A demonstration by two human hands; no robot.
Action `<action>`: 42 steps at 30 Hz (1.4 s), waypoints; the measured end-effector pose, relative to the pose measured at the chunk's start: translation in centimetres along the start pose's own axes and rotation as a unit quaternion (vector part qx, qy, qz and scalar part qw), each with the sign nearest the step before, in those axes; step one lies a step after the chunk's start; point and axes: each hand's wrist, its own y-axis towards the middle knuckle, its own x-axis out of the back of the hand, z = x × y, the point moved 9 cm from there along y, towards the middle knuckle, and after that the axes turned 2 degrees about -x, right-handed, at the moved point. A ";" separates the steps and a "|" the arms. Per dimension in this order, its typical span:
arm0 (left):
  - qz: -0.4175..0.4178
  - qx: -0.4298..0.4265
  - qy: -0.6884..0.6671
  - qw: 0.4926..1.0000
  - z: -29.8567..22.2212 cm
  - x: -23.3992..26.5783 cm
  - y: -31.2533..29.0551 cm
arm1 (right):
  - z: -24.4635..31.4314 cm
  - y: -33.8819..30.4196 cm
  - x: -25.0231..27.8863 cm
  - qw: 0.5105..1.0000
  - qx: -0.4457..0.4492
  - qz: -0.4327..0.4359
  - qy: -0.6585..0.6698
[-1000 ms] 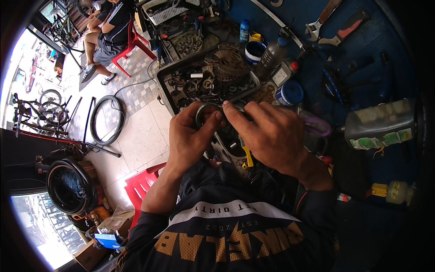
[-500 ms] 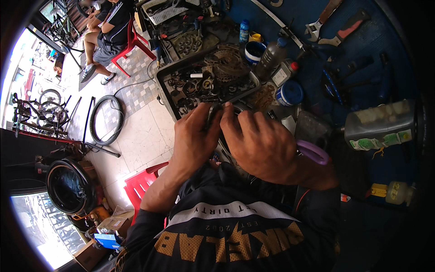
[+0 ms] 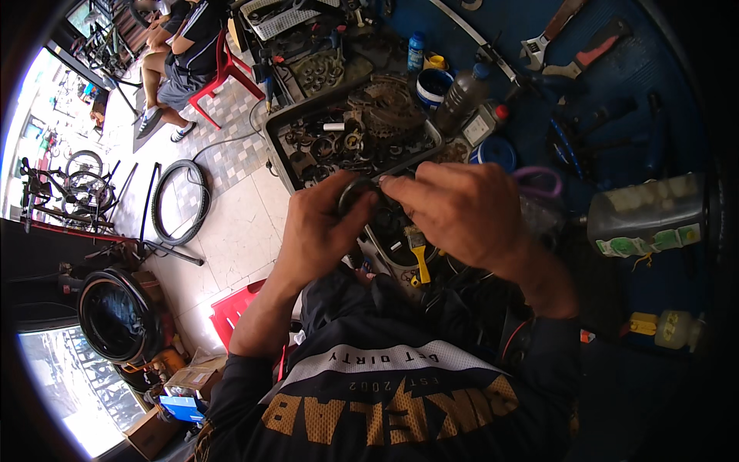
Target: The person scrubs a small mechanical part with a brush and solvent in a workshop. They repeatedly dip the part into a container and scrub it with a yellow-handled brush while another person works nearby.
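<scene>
My left hand (image 3: 319, 223) is closed around a small dark ring-shaped part (image 3: 356, 192), pinched between thumb and fingers. Close beside it, the curled fingers of my right hand (image 3: 469, 215) point at the part, index fingertip almost against it. A purple looped handle (image 3: 541, 182) sticks out behind the right hand's knuckles and seems to belong to a tool in that hand. The fingers hide the tool's working end. Below the hands, a yellow-handled brush (image 3: 418, 254) lies in a dark container of parts.
Beyond my hands stands a grey tray (image 3: 281, 154) of greasy bicycle parts. Bottles (image 3: 464, 96) and a blue-and-white tub (image 3: 433, 86) sit to its right. Wrenches (image 3: 539, 50) hang on the blue surface. A tire (image 3: 181, 204) lies on the floor; a person sits on a red chair (image 3: 223, 81).
My right hand has turned and shifted up and right, away from the left. The purple handle has swung upward from beside the wrist. The ring-shaped part and the brush now show.
</scene>
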 end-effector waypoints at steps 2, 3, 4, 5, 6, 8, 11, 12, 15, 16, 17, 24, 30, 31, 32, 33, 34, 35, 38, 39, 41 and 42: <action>0.005 0.011 -0.063 0.998 0.3 0.0 0.0 | -0.9 0.0 0.0 0.999 -0.013 0.010 0.046; 0.012 0.015 -0.077 0.997 0.4 -0.1 -0.1 | -1.0 0.0 0.0 0.998 -0.009 0.011 0.055; 0.020 0.019 -0.092 0.995 0.5 -0.1 0.0 | -1.2 0.0 0.0 0.998 -0.005 0.008 0.064; 0.031 0.032 -0.103 0.994 0.7 -0.3 0.0 | -1.2 0.0 -0.1 0.997 -0.002 0.005 0.073; 0.039 0.040 -0.117 0.992 0.8 -0.3 -0.1 | -1.5 0.1 -0.1 0.996 0.001 0.008 0.088; 0.062 0.075 -0.137 0.986 1.3 -0.7 -0.2 | -1.9 0.1 -0.2 0.993 0.005 0.012 0.117; 0.057 0.061 -0.170 0.982 1.0 -0.7 -0.1 | -2.8 0.1 -1.0 0.989 -0.008 0.042 0.144; 0.065 0.064 -0.173 0.981 0.9 -0.7 -0.1 | -2.8 0.2 -1.0 0.988 0.001 0.035 0.152; 0.093 0.082 -0.181 0.976 0.9 -0.9 -0.1 | -2.8 0.2 -0.9 0.984 0.018 0.025 0.176; 0.103 0.094 -0.182 0.973 1.0 -0.9 -0.2 | -2.8 0.3 -0.9 0.984 0.021 0.029 0.177; 0.114 0.106 -0.184 0.970 1.2 -0.9 -0.3 | -2.8 0.3 -0.9 0.983 0.024 0.032 0.178; 0.144 0.127 -0.258 0.947 1.3 -1.8 -0.2 | -3.0 0.4 -0.9 0.976 0.029 0.063 0.207; 0.173 0.155 -0.362 0.903 1.6 -2.4 -0.3 | -3.8 0.3 -2.5 0.940 0.002 0.061 0.337; 0.187 0.151 -0.382 0.892 1.5 -2.5 -0.3 | -4.0 0.2 -2.9 0.936 -0.010 0.065 0.347; 0.200 0.146 -0.399 0.883 1.4 -2.7 -0.3 | -4.1 0.2 -3.3 0.931 -0.021 0.069 0.357; 0.196 0.150 -0.407 0.879 1.6 -2.8 -0.2 | -4.2 0.1 -3.3 0.930 -0.022 0.062 0.362; 0.191 0.154 -0.412 0.878 1.9 -2.9 -0.2 | -4.2 0.0 -3.2 0.928 -0.023 0.055 0.368; 0.189 0.158 -0.414 0.876 2.1 -3.2 -0.2 | -4.2 -0.1 -3.2 0.926 -0.024 0.049 0.374; 0.144 0.138 -0.291 0.936 3.2 -3.0 0.4 | -4.8 -0.6 -3.8 0.943 -0.067 0.069 0.319; 0.128 0.117 -0.264 0.949 3.2 -3.1 0.6 | -5.0 -0.8 -4.2 0.943 -0.086 0.077 0.311; 0.089 0.077 -0.206 0.971 3.3 -3.2 0.9 | -5.4 -1.1 -5.0 0.942 -0.116 0.076 0.305; 0.088 0.085 -0.213 0.969 3.7 -3.3 1.0 | -5.6 -1.3 -5.4 0.943 -0.128 0.077 0.296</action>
